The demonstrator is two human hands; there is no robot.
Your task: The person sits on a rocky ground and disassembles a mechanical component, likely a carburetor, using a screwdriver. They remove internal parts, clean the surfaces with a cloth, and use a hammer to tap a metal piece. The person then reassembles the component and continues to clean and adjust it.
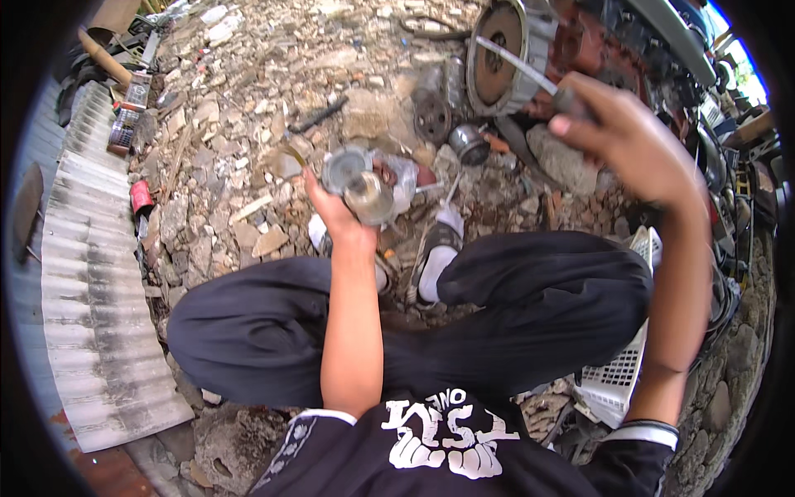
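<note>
My left hand point(335, 211) is in front of my shins, its thumb up and its fingers mostly hidden behind a pale, cup-shaped round part point(367, 199). A grey round piece point(348, 168) sits just beyond that part; whether the two are joined I cannot tell. Past the thumb, a thin yellowish strip point(294, 155) curves upward. Raised at the right, my right hand point(617, 132) is blurred but closed around the dark handle of a screwdriver-like tool point(517, 64). Its long pale shaft points up and left. A clear plastic bag point(404, 184) lies beyond the left hand.
Loose rubble point(224, 141) covers the ground. A large round metal housing point(501, 58) and a small metal canister point(469, 145) lie ahead to the right. A corrugated sheet point(103, 273) runs along the left, near a red can point(142, 197). A white plastic basket point(613, 381) is beside my right knee.
</note>
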